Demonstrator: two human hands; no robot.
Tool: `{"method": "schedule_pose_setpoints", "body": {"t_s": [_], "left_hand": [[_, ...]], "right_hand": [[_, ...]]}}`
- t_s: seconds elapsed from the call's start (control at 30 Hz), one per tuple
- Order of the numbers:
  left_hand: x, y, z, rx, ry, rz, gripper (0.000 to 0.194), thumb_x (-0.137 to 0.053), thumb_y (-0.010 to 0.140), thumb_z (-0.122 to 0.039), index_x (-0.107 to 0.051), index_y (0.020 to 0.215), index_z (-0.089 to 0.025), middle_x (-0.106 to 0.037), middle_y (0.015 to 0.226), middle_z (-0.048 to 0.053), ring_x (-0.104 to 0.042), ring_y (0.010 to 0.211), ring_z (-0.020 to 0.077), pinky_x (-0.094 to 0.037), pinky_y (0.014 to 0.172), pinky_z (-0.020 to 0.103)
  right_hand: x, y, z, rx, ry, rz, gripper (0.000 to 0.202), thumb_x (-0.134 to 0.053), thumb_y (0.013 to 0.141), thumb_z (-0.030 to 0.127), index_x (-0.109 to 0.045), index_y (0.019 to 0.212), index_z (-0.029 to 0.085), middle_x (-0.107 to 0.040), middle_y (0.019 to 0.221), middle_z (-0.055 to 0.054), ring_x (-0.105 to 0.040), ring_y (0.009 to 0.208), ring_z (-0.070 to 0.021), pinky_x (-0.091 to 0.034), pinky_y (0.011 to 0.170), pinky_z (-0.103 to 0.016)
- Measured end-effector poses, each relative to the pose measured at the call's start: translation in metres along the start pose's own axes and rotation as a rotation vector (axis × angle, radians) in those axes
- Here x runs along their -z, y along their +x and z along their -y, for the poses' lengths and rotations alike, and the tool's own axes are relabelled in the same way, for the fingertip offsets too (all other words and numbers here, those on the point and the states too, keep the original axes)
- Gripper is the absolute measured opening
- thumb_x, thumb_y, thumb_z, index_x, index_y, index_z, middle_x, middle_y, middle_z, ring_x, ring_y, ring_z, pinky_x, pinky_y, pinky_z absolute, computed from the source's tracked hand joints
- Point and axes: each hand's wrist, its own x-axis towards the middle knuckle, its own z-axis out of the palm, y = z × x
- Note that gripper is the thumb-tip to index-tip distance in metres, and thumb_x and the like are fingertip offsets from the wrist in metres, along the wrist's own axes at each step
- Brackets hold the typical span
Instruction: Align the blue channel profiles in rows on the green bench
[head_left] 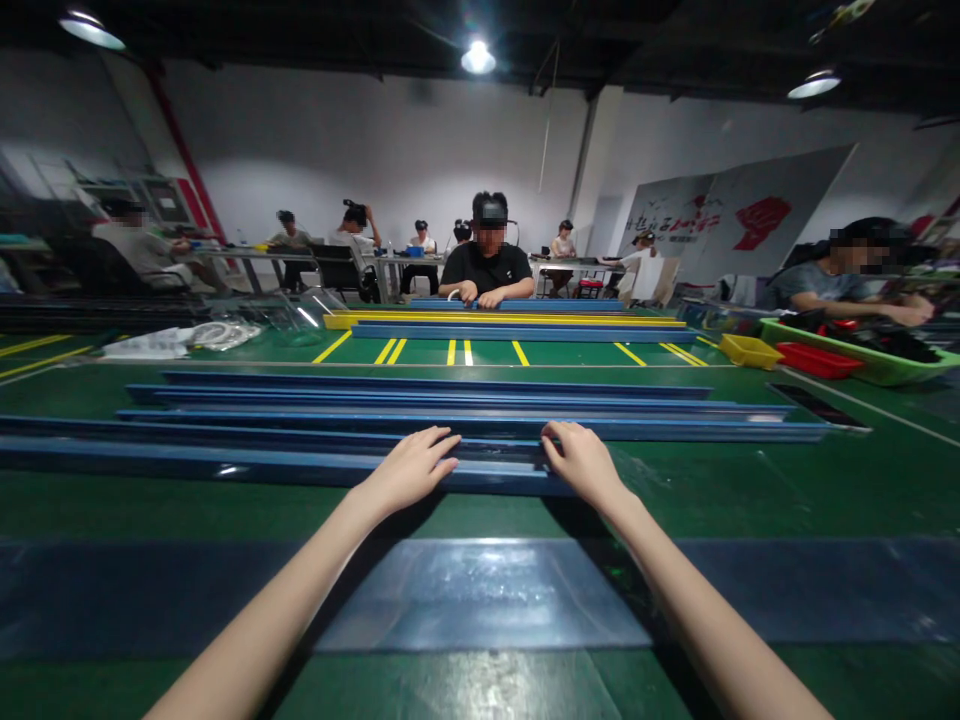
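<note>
A long blue channel-shaped strip (225, 462) lies across the green table in front of me, its right end by my right hand. My left hand (415, 467) rests across this strip, fingers over the far rim and thumb at the near rim. Near the right end, my right hand (583, 462) grips the strip with bent fingers; part of that end is hidden behind the hand. Just beyond lie several more blue strips (465, 424), parallel to it. Closer to me, a wide, shiny, translucent bluish sheet (487, 590) lies flat under my forearms.
Ahead are a yellow strip (517, 320) and a blue strip (517, 332), with a co-worker (487, 265) seated behind them. At right are a phone-like dark slab (821, 406), a yellow tray (750, 351), a red tray (817, 360) and a green basket (892, 368). Clear plastic packaging (221, 333) lies left.
</note>
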Motion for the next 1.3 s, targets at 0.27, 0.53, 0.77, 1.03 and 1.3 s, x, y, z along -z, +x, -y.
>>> {"method": "schedule_pose_setpoints", "body": {"t_s": [0.27, 0.53, 0.77, 1.03, 1.3], "left_hand": [[0.024, 0.004, -0.007, 0.054, 0.098, 0.059, 0.039, -0.038, 0.085, -0.025, -0.048, 0.121, -0.013, -0.039, 0.132, 0.014, -0.035, 0.123, 0.0235, -0.03, 0.1, 0.035], [0.0, 0.023, -0.046, -0.143, 0.025, -0.148, 0.046, -0.034, 0.088, -0.039, -0.043, 0.125, -0.013, -0.045, 0.129, 0.009, -0.038, 0.12, 0.0193, -0.03, 0.101, 0.033], [-0.018, 0.024, -0.05, -0.124, 0.034, -0.121, 0.05, -0.031, 0.088, -0.043, -0.039, 0.128, -0.014, -0.04, 0.133, 0.009, -0.033, 0.124, 0.0232, -0.027, 0.102, 0.039], [0.005, 0.018, -0.027, -0.023, 0.001, 0.127, 0.052, -0.032, 0.088, -0.042, -0.034, 0.132, -0.014, -0.03, 0.139, 0.009, -0.021, 0.129, 0.0225, -0.02, 0.105, 0.037], [0.022, 0.016, -0.024, 0.01, 0.021, 0.132, 0.047, -0.035, 0.087, -0.035, -0.039, 0.128, -0.013, -0.031, 0.138, 0.013, -0.026, 0.128, 0.0222, -0.025, 0.103, 0.034]], "right_hand": [[-0.002, -0.025, -0.035, 0.086, 0.105, -0.001, 0.026, -0.039, 0.085, 0.028, -0.059, 0.097, 0.018, -0.062, 0.101, -0.005, -0.052, 0.096, -0.0172, -0.036, 0.082, -0.027], [-0.017, -0.022, 0.011, 0.074, 0.025, -0.074, 0.029, -0.034, 0.087, 0.023, -0.058, 0.103, 0.017, -0.061, 0.106, -0.007, -0.05, 0.1, -0.0184, -0.036, 0.084, -0.031], [-0.024, -0.025, 0.027, 0.129, 0.065, -0.111, 0.034, -0.035, 0.087, 0.027, -0.056, 0.11, 0.013, -0.056, 0.117, -0.01, -0.046, 0.11, -0.0193, -0.034, 0.092, -0.033], [-0.008, -0.034, -0.023, 0.028, 0.034, -0.128, 0.035, -0.033, 0.088, 0.028, -0.057, 0.109, 0.015, -0.057, 0.115, -0.008, -0.047, 0.11, -0.0182, -0.035, 0.093, -0.033], [-0.013, -0.036, -0.034, 0.008, -0.044, -0.064, 0.036, -0.033, 0.087, 0.026, -0.057, 0.111, 0.015, -0.057, 0.116, -0.008, -0.048, 0.109, -0.0189, -0.035, 0.092, -0.033]]}}
